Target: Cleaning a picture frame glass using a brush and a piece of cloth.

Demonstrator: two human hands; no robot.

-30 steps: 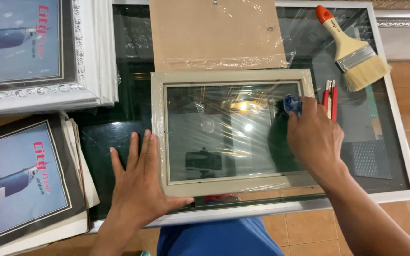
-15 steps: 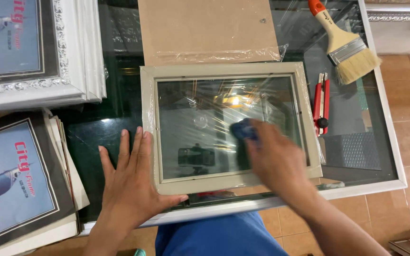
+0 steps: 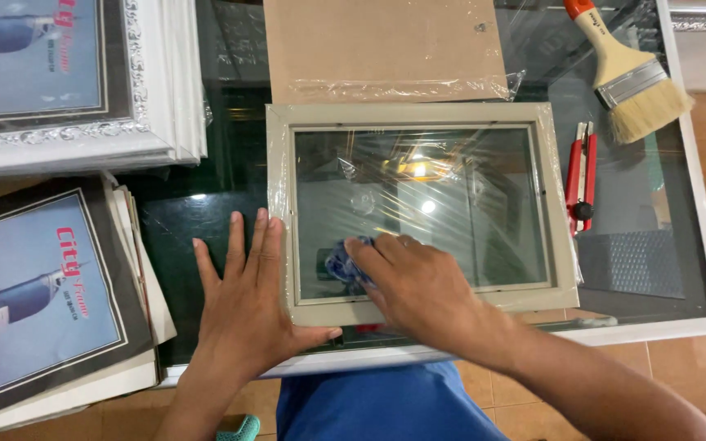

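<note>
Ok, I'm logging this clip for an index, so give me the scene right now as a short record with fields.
Surface: glass-topped table with white rim
Left hand: flat, fingers spread, bracing the left edge of the beige picture frame
Right hand: pressing a blue cloth on the frame's glass, lower left
Behind frame: brown backing board
Right of frame: red utility knife, paintbrush
Left side: stack of matted prints, white ornate frame

Cloth [image 3: 343, 263] under my right hand [image 3: 418, 290]: blue.
Frame [image 3: 418, 114] beside my left hand [image 3: 247, 306]: pale beige.
Backing board [image 3: 382, 45]: plain brown.
Brush [image 3: 635, 77]: orange tip, cream handle, straw bristles.
Cutter [image 3: 580, 175]: red, black knob.
Tabletop [image 3: 198, 212]: dark green glass, white rim.
</note>
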